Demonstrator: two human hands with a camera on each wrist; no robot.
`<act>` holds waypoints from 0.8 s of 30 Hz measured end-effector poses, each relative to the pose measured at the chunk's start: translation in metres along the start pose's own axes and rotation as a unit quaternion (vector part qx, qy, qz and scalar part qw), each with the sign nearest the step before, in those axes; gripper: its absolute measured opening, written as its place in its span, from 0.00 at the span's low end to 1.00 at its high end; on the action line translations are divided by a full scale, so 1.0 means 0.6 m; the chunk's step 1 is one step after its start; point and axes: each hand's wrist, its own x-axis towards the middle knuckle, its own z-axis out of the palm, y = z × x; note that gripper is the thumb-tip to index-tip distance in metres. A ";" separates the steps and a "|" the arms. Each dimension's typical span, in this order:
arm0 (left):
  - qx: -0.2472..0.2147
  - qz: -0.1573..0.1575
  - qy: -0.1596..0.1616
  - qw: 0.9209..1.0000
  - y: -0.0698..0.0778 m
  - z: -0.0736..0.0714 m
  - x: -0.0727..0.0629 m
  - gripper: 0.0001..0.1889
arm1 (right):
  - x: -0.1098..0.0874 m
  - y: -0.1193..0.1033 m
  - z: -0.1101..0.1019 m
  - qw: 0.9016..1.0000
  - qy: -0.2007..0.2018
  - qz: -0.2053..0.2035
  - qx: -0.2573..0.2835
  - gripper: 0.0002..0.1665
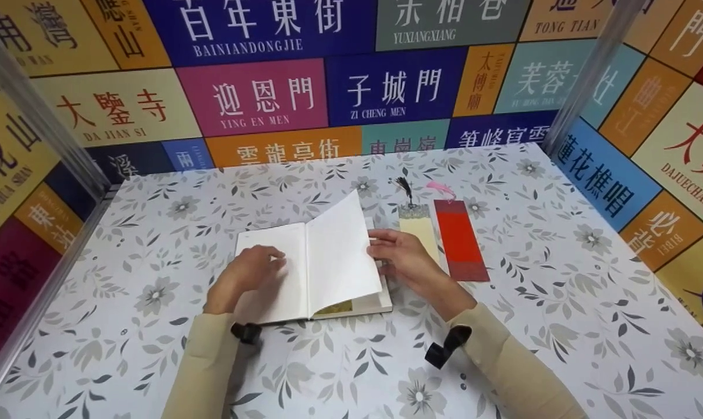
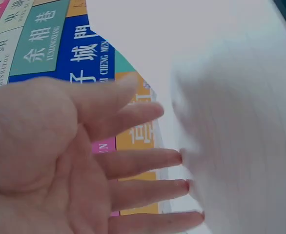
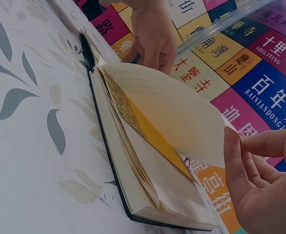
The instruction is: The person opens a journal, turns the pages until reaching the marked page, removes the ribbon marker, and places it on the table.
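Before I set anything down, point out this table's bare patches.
Bare table: left of the open book, to the left edge; right of the red bookmark, to the right edge. Crowded: between book and red bookmark, where the cream bookmark and right grip sit.

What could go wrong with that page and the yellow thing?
The right hand pinches the thin white paper page by its edge, so it might crease or tear. The flat, patterned yellow strip lying beneath, in the open dark-covered notebook, could perhaps slip out.
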 end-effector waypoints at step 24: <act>-0.355 -0.116 0.042 0.927 0.007 -0.036 0.002 0.26 | 0.013 -0.013 0.078 0.997 -0.051 -0.042 -0.028 0.23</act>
